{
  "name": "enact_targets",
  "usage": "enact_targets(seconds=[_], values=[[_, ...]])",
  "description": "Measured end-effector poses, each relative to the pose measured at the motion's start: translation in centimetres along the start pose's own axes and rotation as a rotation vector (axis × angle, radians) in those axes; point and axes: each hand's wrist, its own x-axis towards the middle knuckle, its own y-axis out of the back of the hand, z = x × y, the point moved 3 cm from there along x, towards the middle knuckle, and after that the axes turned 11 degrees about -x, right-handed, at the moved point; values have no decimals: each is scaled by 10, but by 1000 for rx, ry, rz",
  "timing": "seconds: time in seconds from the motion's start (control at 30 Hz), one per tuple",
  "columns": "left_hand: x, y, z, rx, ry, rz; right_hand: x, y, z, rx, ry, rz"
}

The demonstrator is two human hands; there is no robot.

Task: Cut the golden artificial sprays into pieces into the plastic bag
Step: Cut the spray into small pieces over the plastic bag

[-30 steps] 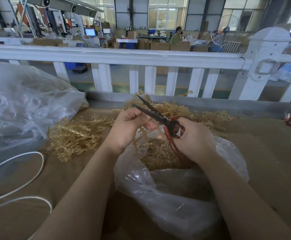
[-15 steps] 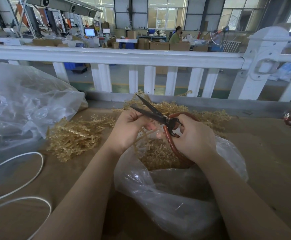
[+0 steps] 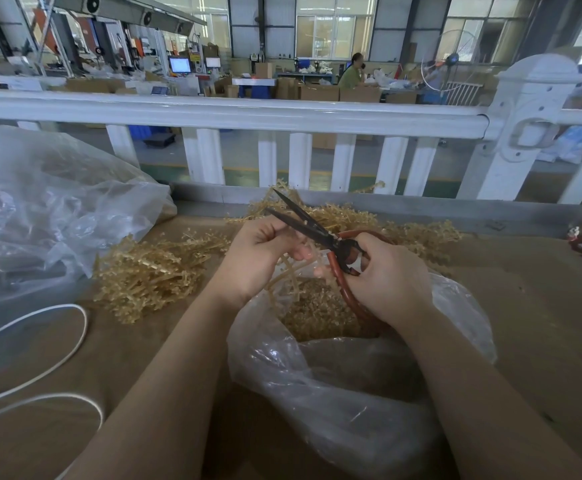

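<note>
One open plastic bag [image 3: 334, 393] of cut gold pieces at 6 o'clock, one golden spray [image 3: 287, 271] pinched by the left hand [image 3: 258, 261] above it, one pair of scissors [image 3: 312, 230], blades parted, gripped by the right hand [image 3: 386, 275], two heaps of sprays [image 3: 151, 271] lain at 9 and 12 o'clock, one white railing [image 3: 248, 114] beyond.

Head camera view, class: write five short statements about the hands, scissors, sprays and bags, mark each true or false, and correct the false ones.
1. The right hand grips the red-handled scissors. True.
2. The scissors' blades are closed. False: they stand apart.
3. The left hand holds a golden spray over the plastic bag. True.
4. The plastic bag holds no pieces. False: golden cut pieces lie inside.
5. The loose sprays on the table lie right of the bag. False: that pile lies left, beside a larger clear bag.
</note>
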Motion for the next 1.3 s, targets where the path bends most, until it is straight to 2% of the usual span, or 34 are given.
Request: enact_targets(seconds=[0.6, 0.7, 0.9, 1.0, 1.17, 1.3], values=[[-1, 0, 0, -12, 30, 1, 1, -3, 3, 74, -68, -71], [0, 0, -1, 1, 47, 44, 4, -7, 7, 205, -150, -129], [1, -7, -5, 77, 83, 53, 9, -6, 3, 743, -228, -294], [2, -12, -4, 108, 79, 38, 12, -4, 0, 778, -237, -314], [0, -19, -1, 25, 80, 23, 9, -5, -3, 803, -279, -347], [0, -16, -2, -51, 125, 59, 9, -3, 1, 958, -347, -353]])
